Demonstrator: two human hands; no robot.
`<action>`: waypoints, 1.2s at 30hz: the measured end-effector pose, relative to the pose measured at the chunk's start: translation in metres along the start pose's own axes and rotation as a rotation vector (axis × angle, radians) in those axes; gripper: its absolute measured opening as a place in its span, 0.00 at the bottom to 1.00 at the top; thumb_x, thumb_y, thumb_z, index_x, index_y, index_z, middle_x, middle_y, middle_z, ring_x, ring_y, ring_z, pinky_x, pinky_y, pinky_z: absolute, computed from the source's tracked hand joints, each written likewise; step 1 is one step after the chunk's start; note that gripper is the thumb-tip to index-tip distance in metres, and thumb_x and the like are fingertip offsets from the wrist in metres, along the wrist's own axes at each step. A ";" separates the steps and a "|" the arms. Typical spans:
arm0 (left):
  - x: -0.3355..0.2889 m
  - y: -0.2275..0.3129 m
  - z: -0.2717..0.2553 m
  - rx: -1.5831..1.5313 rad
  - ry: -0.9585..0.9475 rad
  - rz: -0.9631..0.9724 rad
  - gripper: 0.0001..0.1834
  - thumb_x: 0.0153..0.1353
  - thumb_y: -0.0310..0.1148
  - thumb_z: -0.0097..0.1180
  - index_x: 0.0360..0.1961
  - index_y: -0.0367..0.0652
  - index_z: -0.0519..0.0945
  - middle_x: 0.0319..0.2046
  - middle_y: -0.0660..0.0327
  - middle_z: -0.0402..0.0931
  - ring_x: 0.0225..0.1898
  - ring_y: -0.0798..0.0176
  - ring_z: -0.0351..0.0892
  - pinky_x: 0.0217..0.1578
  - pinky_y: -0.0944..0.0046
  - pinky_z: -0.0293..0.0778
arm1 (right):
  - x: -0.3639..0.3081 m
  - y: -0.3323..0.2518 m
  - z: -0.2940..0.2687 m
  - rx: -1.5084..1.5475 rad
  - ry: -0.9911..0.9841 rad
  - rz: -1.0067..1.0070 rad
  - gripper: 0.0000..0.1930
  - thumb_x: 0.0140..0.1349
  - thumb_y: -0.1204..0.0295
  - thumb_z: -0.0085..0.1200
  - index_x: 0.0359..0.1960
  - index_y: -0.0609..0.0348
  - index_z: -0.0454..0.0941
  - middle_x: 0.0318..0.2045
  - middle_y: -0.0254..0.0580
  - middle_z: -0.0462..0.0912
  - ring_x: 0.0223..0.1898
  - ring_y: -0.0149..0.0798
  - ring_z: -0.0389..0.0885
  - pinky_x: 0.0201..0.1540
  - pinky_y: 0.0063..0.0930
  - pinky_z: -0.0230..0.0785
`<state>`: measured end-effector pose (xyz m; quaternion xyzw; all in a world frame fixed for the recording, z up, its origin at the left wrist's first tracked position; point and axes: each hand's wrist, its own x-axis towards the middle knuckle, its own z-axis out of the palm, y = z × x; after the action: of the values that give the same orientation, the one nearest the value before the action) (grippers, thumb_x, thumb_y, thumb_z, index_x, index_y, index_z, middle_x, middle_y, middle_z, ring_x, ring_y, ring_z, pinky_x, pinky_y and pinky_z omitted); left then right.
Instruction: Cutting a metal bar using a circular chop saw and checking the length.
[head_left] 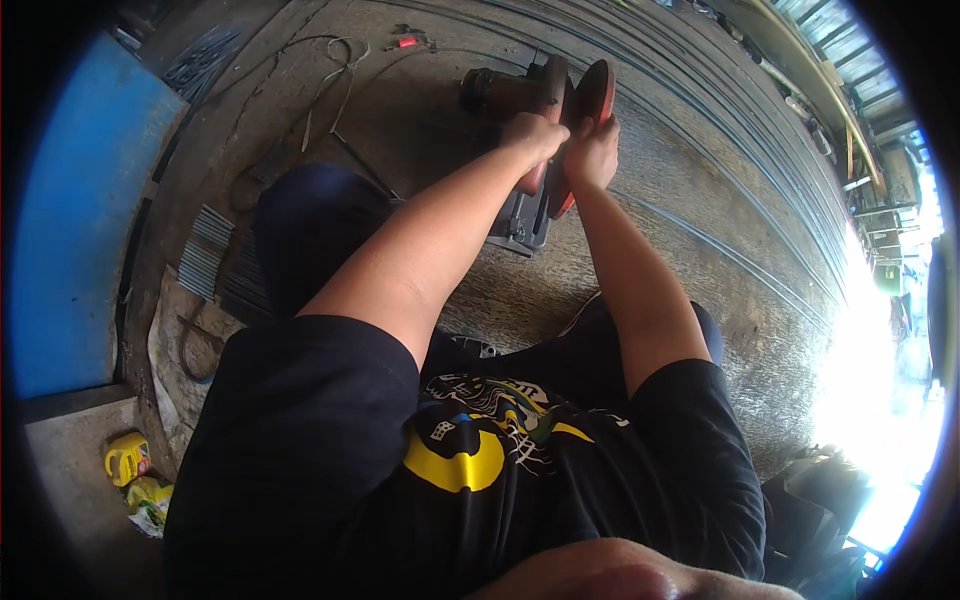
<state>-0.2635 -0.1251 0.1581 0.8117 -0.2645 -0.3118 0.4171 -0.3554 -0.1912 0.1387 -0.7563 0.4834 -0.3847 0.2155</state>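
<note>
A cut-off saw stands on the floor ahead of me, with a red blade guard point(551, 88), a dark motor point(486, 93) and a grey metal base point(522, 232). My left hand point(534, 138) is closed over the near edge of the guard; its far fingers are hidden. Just right of the guard, a red-rimmed round cutting disc point(598, 88) stands on edge, tilted. My right hand point(594, 157) grips this disc from the near side. Whether the disc touches the saw's spindle is hidden by the disc and my hands.
Long thin metal rods point(740, 215) run along the floor to the right. Cut rods point(207, 250) lie left of my leg. A cable point(345, 75) loops across the floor beyond, near a small red object point(406, 43). A blue panel point(75, 230) and a yellow container point(127, 458) are at far left.
</note>
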 end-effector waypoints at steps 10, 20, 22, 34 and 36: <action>-0.018 -0.014 -0.003 -0.026 0.013 -0.004 0.24 0.46 0.46 0.57 0.34 0.33 0.82 0.35 0.41 0.80 0.42 0.47 0.81 0.45 0.57 0.74 | -0.017 -0.001 0.003 0.051 0.008 -0.027 0.26 0.63 0.60 0.47 0.59 0.61 0.60 0.51 0.58 0.74 0.47 0.61 0.76 0.47 0.49 0.69; -0.024 -0.024 -0.002 -0.035 0.017 0.022 0.24 0.43 0.46 0.58 0.30 0.33 0.83 0.33 0.39 0.79 0.41 0.47 0.82 0.43 0.57 0.75 | -0.024 0.003 0.006 0.027 -0.036 0.024 0.25 0.63 0.60 0.47 0.57 0.63 0.61 0.49 0.61 0.74 0.45 0.62 0.76 0.45 0.49 0.69; -0.026 -0.021 -0.002 0.016 0.031 0.043 0.24 0.44 0.47 0.57 0.30 0.32 0.82 0.33 0.39 0.79 0.40 0.46 0.82 0.43 0.56 0.75 | -0.022 0.006 0.005 0.017 -0.038 0.028 0.25 0.63 0.60 0.46 0.57 0.63 0.61 0.49 0.61 0.74 0.45 0.62 0.76 0.45 0.49 0.69; -0.029 -0.022 -0.004 0.037 0.045 0.064 0.26 0.43 0.46 0.56 0.28 0.28 0.81 0.31 0.36 0.78 0.39 0.44 0.82 0.42 0.55 0.76 | -0.027 0.001 0.002 0.023 -0.034 0.040 0.26 0.64 0.59 0.45 0.58 0.64 0.62 0.48 0.61 0.75 0.46 0.61 0.76 0.46 0.49 0.68; -0.029 -0.021 -0.003 0.053 0.055 0.069 0.25 0.43 0.46 0.56 0.28 0.28 0.81 0.31 0.36 0.78 0.39 0.44 0.82 0.41 0.55 0.76 | -0.026 0.004 0.003 0.018 -0.033 0.048 0.26 0.64 0.59 0.45 0.58 0.64 0.62 0.48 0.61 0.75 0.45 0.61 0.76 0.46 0.49 0.68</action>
<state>-0.2773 -0.0931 0.1501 0.8212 -0.2888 -0.2678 0.4128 -0.3608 -0.1696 0.1244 -0.7487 0.4943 -0.3710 0.2395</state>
